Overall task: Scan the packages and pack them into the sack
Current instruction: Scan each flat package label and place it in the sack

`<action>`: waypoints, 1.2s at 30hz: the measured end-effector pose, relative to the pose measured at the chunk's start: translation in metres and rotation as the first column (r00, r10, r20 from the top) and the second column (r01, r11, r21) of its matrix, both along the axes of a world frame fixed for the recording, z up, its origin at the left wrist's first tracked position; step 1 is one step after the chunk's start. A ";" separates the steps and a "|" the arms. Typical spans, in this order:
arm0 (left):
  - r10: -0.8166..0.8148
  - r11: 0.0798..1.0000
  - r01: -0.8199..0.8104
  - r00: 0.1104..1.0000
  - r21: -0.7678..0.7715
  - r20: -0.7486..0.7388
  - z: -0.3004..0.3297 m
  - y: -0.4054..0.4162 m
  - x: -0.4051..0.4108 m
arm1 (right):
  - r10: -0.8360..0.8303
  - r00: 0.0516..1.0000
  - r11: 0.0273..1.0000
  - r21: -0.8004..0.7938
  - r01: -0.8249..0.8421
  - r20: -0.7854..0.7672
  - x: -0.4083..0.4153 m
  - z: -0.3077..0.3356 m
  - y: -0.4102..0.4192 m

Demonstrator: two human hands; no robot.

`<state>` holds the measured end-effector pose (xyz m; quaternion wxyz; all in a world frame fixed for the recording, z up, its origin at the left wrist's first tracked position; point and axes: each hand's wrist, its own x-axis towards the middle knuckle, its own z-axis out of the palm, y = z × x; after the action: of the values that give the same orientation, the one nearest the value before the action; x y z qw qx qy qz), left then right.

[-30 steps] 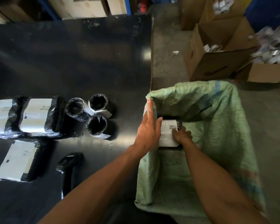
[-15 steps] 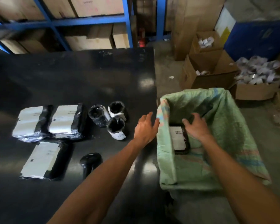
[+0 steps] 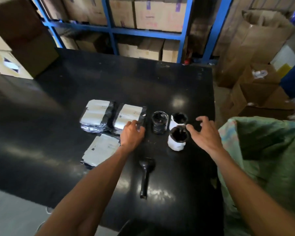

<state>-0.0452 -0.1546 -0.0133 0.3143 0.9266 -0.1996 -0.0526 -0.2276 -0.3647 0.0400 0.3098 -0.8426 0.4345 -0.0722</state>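
1. Black table (image 3: 160,86) in a storeroom; six packages unpacked on it, green sack (image 3: 266,150) hanging open off the right edge
2. Three flat packages at left: far-left one (image 3: 95,114), middle one (image 3: 129,114), near one (image 3: 100,149); labels up, long axes running roughly near-to-far
3. Three upright round packages at right: left round one (image 3: 159,122), far round one (image 3: 178,120), near round one (image 3: 177,140); far and near ones touching, left one just beside them
4. Left hand (image 3: 131,135) over the near right corner of the middle flat package, fingers curled onto its black wrap; contact likely, full grip hard to tell through blur
5. Right hand (image 3: 205,132) spread wide, holding nothing, thumb and forefinger tips just right of the two touching round packages, not plainly touching either
6. Key relation: round pair lying immediately left of the right fingertips, axes vertical, so a sideways wrap around the wall looks the natural grasp; right hand nearer these, left hand nearer the flat ones
7. Scanner (image 3: 146,176) lying on the table between the forearms, handle toward the near edge, head toward the packages, untouched
8. Sack to the right of the right forearm; short carry rightward after scanning, by the look of it
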 end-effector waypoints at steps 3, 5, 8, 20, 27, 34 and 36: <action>0.069 0.996 -0.065 0.996 0.062 -0.062 -0.008 0.053 0.031 | 0.071 0.997 0.997 0.023 -0.071 -0.011 0.033 -0.006 0.052; 0.083 0.982 -0.065 0.992 0.175 -0.096 -0.018 0.088 0.048 | 0.124 0.991 0.990 0.068 -0.121 -0.045 0.049 -0.017 0.083; 0.072 0.932 -0.004 0.982 0.363 -0.172 -0.034 0.132 0.066 | 0.193 0.972 0.972 0.163 -0.170 -0.136 0.059 -0.038 0.122; -0.076 0.813 0.377 0.824 0.444 -0.561 -0.058 0.160 0.106 | 0.193 0.910 0.869 0.495 0.014 -0.366 0.049 -0.098 0.177; -0.202 0.825 0.451 0.798 0.341 -0.568 -0.050 0.165 0.102 | 0.034 0.968 0.825 0.554 0.112 -0.248 0.035 -0.093 0.183; -0.069 0.962 0.166 0.916 0.215 -0.396 -0.044 0.175 0.061 | -0.184 0.982 0.641 0.763 0.081 0.051 0.037 -0.068 0.187; -0.032 0.980 0.101 0.930 0.170 -0.367 -0.035 0.178 0.046 | -0.255 0.960 0.581 0.812 0.055 0.118 0.044 -0.059 0.192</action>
<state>0.0009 0.0231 -0.0488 0.2559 0.9189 -0.1635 -0.2518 -0.1837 -0.1731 -0.0187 0.6940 -0.5578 0.4552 0.0102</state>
